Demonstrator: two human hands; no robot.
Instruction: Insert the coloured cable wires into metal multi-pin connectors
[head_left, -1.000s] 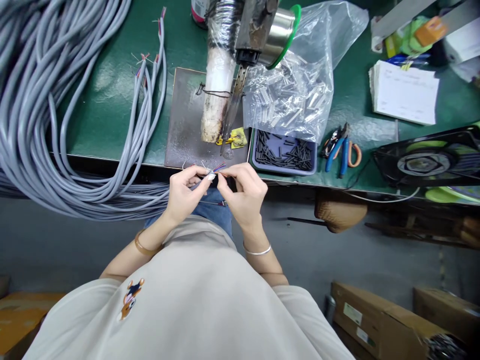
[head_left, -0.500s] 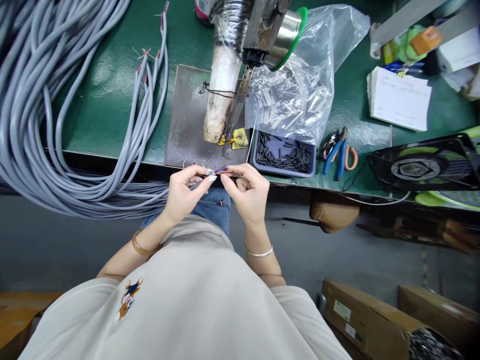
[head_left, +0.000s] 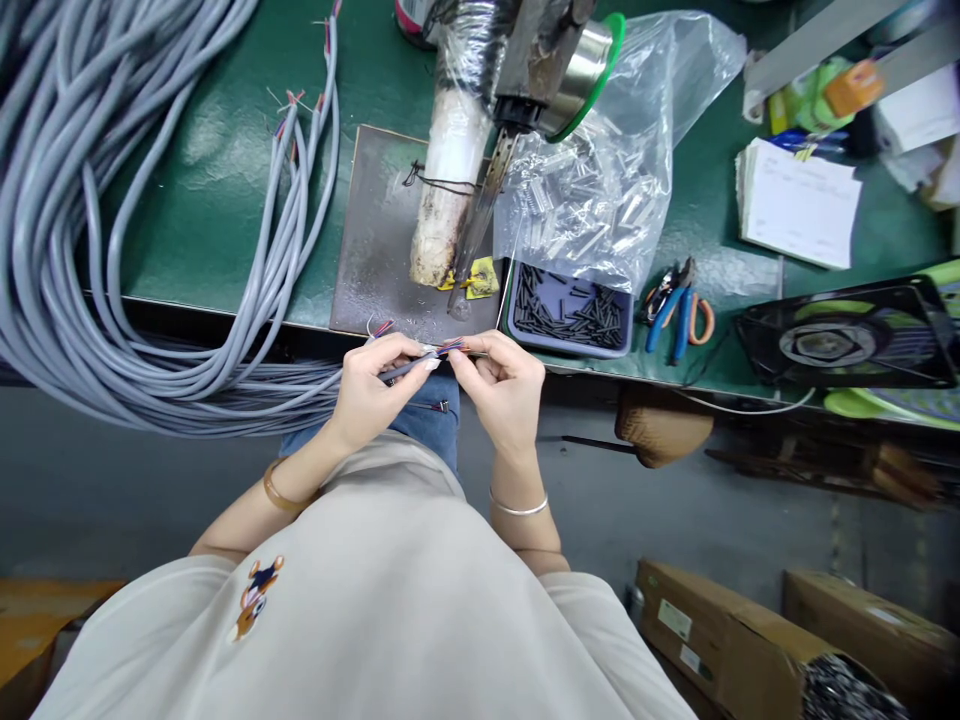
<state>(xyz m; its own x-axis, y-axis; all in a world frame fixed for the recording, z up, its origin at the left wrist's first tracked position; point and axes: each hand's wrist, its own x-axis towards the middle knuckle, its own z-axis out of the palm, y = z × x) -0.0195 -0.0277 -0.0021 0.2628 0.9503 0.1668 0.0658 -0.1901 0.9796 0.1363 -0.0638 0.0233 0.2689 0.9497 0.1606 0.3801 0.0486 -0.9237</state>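
Both hands meet in front of the bench edge, around the stripped end of a grey cable (head_left: 403,370). My left hand (head_left: 373,385) pinches the cable where thin coloured wires come out of its jacket. The fingers of my right hand (head_left: 501,378) are closed on those coloured wires (head_left: 450,348), just right of the left fingertips. Exactly which wires the right fingers hold is hidden. Just beyond the hands is a dark flat board (head_left: 375,240), with a soldering iron (head_left: 480,225) pointing down over it beside a white wrapped tube (head_left: 442,190).
Grey cables (head_left: 45,200) lie in a thick bundle at left. Right of the board are a purple tray (head_left: 626,325) of short black sleeves, a clear plastic bag (head_left: 637,150), cutters (head_left: 682,315), a paper stack (head_left: 799,200) and a black fan (head_left: 840,335). A solder spool (head_left: 581,75) hangs above.
Both hands have shifted slightly to the right and toward me. More grey jacket shows under the left fingers, and the coloured wires now lie flatter between the hands.
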